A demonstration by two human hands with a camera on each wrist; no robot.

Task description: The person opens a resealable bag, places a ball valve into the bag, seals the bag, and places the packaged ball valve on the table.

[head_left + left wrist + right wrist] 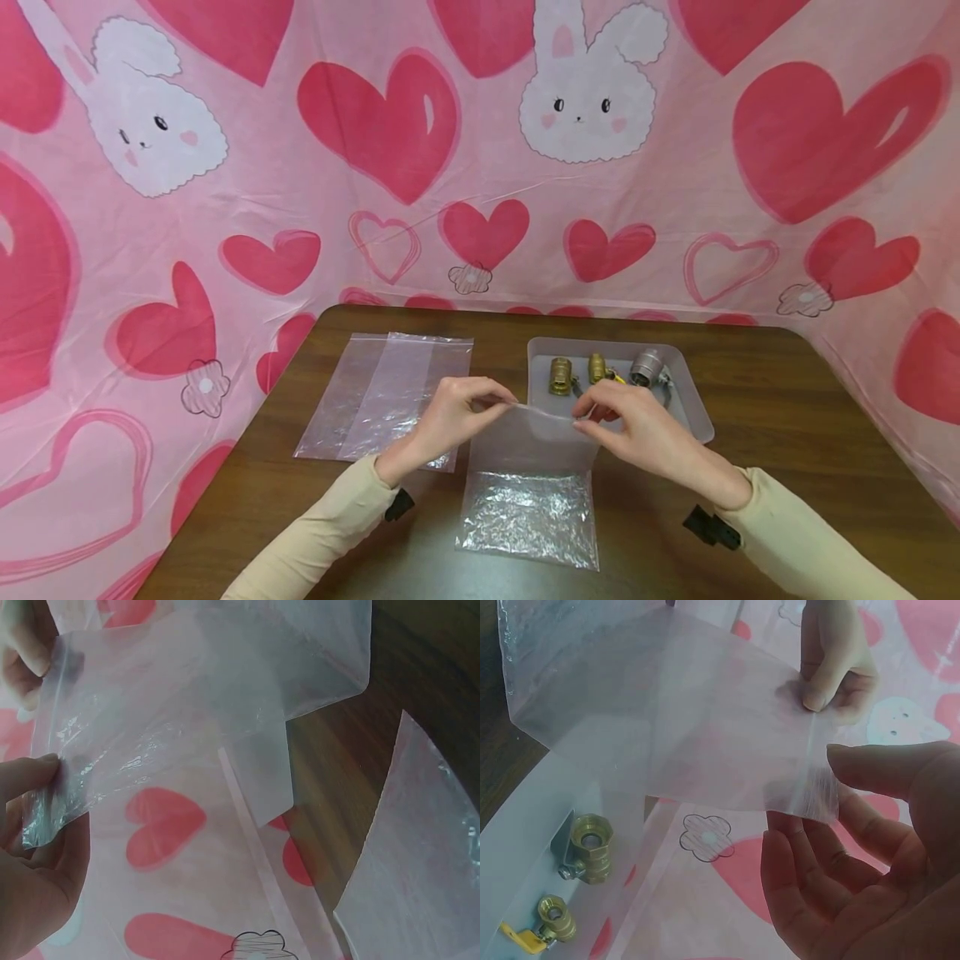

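Note:
A clear zip bag (528, 521) hangs between both hands over the table, its lower part lying on the wood. My left hand (453, 417) pinches the bag's top edge at the left corner between thumb and fingers. At the right corner, my right hand (637, 425) holds the same edge, thumb (877, 766) on one side and fingers behind the film. The bag looks flat, with nothing inside. Just beyond the right hand stands a translucent plastic tray (537, 367) holding a brass ball valve (560, 377), a smaller yellow-handled brass valve (597, 367) and a silver-coloured valve (647, 367).
More clear zip bags (397, 392) lie overlapping on the left of the brown wooden table (780, 467). A pink cloth (480, 183) with hearts and rabbits hangs around the table's back and sides.

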